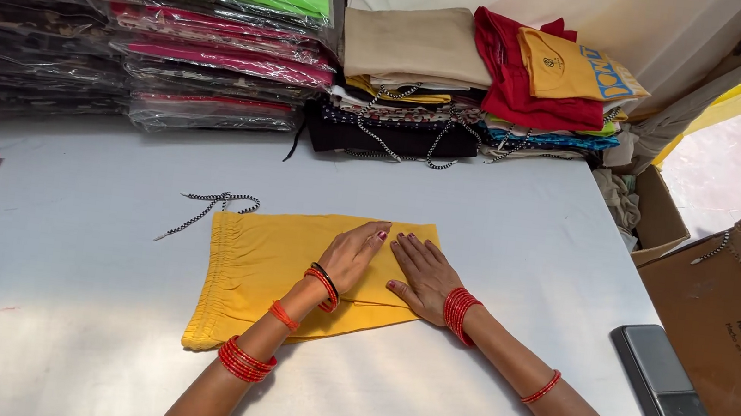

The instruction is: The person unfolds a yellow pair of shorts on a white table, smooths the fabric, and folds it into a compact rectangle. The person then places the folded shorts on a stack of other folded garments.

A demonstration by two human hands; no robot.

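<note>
From the head view, we press both hands flat on the folded yellow garment (pixel 288 278) lying on the white counter (pixel 517 225). Our left hand (pixel 351 254) and right hand (pixel 423 274) lie open, fingers spread, gripping nothing. A black-and-white drawstring (pixel 208 206) trails left of them; a phone (pixel 665 384) sits well right.
</note>
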